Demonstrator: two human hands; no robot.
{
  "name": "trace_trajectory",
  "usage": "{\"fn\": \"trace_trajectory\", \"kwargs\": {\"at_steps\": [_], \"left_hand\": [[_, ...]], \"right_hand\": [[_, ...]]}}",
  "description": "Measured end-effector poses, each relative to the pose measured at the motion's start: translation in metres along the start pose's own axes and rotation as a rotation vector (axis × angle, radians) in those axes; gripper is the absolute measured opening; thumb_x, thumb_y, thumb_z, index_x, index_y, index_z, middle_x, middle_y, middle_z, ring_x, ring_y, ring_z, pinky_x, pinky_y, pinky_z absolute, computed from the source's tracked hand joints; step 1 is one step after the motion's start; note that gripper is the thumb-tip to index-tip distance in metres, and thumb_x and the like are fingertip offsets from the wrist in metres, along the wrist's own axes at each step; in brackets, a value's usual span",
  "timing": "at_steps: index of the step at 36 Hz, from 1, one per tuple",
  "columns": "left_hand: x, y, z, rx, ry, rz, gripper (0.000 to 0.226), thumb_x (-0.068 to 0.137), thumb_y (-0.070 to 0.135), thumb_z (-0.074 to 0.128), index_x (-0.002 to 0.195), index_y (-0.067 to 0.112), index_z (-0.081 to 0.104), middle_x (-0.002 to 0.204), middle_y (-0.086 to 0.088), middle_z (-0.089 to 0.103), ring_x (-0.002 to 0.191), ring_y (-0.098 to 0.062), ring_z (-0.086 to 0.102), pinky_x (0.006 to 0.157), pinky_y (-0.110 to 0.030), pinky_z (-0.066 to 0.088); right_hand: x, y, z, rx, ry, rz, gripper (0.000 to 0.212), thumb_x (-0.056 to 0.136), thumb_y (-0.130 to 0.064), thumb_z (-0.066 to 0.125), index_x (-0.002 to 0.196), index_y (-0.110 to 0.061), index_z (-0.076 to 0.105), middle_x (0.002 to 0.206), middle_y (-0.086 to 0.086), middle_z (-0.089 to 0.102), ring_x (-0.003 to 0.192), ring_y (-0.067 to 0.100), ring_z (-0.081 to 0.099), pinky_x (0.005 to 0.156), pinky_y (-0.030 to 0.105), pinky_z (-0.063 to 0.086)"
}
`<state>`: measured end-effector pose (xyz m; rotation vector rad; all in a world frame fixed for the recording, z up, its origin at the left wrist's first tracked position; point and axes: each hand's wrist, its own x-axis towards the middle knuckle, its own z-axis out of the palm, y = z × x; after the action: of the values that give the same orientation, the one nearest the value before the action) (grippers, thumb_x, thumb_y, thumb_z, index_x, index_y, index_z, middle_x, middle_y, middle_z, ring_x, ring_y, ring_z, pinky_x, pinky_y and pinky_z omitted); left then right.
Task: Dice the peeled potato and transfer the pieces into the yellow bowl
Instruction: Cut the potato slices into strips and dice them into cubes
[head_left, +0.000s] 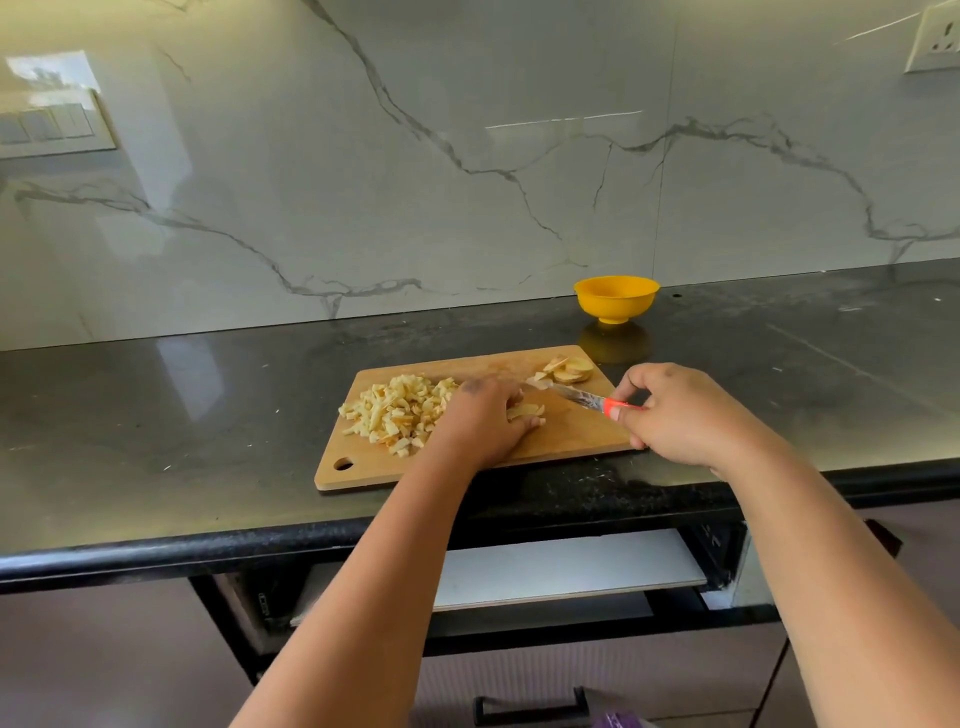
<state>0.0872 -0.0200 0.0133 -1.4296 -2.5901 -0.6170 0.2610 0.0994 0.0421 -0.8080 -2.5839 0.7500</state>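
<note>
On the wooden cutting board (566, 431), under my left hand (480, 423), lies the potato slice (524, 411) I am cutting, my fingers curled down and pressing it flat, its long axis running left to right. My right hand (675, 415) pinches the red handle of the knife (582, 397), whose blade points left and away toward the slice. Diced potato pieces (397, 413) are heaped on the board's left, uncut slices (569, 370) sit at its far right corner, and the yellow bowl (616, 299) stands beyond on the black countertop (156, 415).
</note>
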Motion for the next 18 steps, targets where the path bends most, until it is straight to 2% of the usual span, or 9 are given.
{"fn": "trace_trajectory", "kwargs": {"at_steps": [4,8,13,18], "left_hand": [[0.003,-0.002,-0.005,-0.054,-0.071,0.045,0.040,0.095,0.029,0.064,0.133,0.017,0.059,0.132,-0.001,0.061,0.117,-0.018,0.055,0.091,-0.021,0.039],[0.007,-0.008,-0.008,-0.097,-0.095,0.045,0.039,0.094,0.020,0.064,0.133,0.020,0.059,0.131,0.001,0.060,0.117,-0.018,0.055,0.098,-0.025,0.044],[0.007,-0.014,-0.007,-0.190,-0.111,0.051,0.044,0.093,0.013,0.064,0.134,0.024,0.058,0.128,0.005,0.062,0.116,-0.013,0.057,0.102,-0.029,0.048],[0.004,-0.015,-0.005,-0.217,-0.062,0.077,0.043,0.092,0.017,0.066,0.134,0.020,0.059,0.125,0.004,0.064,0.114,-0.010,0.058,0.101,-0.030,0.049]], "right_hand": [[-0.003,-0.008,0.003,-0.074,-0.074,-0.009,0.006,0.098,-0.031,0.057,0.099,-0.026,0.060,0.079,-0.005,0.066,0.065,0.005,0.057,0.052,0.021,0.034],[-0.008,-0.013,0.008,-0.135,-0.091,-0.028,0.007,0.099,-0.029,0.054,0.102,-0.024,0.058,0.089,-0.003,0.062,0.080,0.012,0.059,0.054,0.021,0.036],[-0.015,-0.019,0.015,-0.175,-0.130,-0.041,0.011,0.100,-0.026,0.050,0.108,-0.020,0.055,0.093,0.001,0.060,0.079,0.017,0.061,0.056,0.025,0.042],[-0.021,-0.028,0.027,-0.181,-0.133,-0.069,0.018,0.100,-0.024,0.049,0.118,-0.021,0.051,0.097,0.000,0.056,0.075,0.013,0.057,0.053,0.021,0.038]]}}
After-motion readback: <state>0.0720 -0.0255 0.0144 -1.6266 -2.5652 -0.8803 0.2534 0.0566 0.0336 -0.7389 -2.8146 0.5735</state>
